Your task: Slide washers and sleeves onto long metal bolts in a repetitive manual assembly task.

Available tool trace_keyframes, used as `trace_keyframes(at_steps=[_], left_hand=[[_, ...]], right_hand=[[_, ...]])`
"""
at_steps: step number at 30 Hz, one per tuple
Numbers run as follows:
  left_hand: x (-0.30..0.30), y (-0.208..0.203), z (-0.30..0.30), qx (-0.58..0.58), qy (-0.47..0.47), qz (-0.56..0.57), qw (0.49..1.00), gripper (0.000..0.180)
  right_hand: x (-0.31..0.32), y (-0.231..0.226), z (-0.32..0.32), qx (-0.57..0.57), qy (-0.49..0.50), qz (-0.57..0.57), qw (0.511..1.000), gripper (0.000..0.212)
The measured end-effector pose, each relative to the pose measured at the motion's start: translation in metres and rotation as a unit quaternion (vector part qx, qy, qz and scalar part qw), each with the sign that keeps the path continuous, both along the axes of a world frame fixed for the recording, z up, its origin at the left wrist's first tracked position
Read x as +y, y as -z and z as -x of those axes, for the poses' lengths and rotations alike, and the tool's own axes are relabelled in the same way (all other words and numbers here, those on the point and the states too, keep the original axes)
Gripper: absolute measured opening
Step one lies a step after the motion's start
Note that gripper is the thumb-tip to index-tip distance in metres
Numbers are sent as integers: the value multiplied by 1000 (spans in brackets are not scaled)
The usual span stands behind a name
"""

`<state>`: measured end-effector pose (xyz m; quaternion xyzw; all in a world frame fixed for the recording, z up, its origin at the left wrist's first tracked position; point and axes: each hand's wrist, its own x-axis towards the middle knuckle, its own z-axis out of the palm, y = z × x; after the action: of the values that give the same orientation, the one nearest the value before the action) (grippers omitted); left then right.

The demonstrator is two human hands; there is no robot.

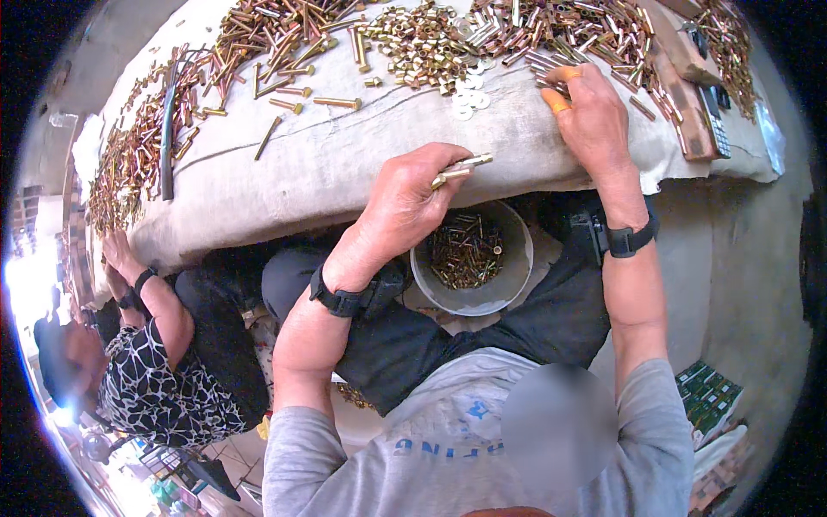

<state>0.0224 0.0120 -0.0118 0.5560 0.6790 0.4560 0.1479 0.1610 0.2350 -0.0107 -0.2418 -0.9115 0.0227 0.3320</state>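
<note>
Left hand (405,194): two rods (454,176) are gripped, held over the near edge of the bench (258,202)
Right hand (596,121): tubes (573,30) are touched by the fingertips (two are covered by orange wraps (556,102)); whether any are grasped cannot be told
Washers (469,95): scattered between both hands, beyond the rods
Bucket (472,300): placed below the bench edge, partly filled with metal parts (465,254)

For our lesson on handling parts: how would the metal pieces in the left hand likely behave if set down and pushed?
The metal pieces would probably stay stiff, being metallic and straight. Their rounded, narrow shape suggests they might roll.
</note>
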Motion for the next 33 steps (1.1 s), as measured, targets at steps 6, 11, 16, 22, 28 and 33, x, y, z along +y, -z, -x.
trace_keyframes(at_steps=[6, 11, 16, 22, 28, 33], left_hand=[[-2, 2, -7, -3, 122, 65, 990, 15], [-3, 11, -11, -22, 172, 116, 978, 17], [-2, 9, -8, -82, 110, 158, 978, 19], [-7, 4, 3, -262, 44, 118, 957, 24], [-9, 3, 13, -326, 1, 70, 943, 26], [-7, -1, 20, -308, -47, 29, 950, 25]], right_hand=[[-1, 2, 4, -30, -2, -23, 999, 16], [-3, 2, 4, -37, -11, -15, 999, 16], [-6, 3, 11, 48, -32, 18, 998, 12], [-30, 9, 29, 60, -126, 126, 982, 17], [-52, 7, 55, -21, -85, 127, 988, 26], [-49, 13, 63, -34, -109, 123, 986, 27]])
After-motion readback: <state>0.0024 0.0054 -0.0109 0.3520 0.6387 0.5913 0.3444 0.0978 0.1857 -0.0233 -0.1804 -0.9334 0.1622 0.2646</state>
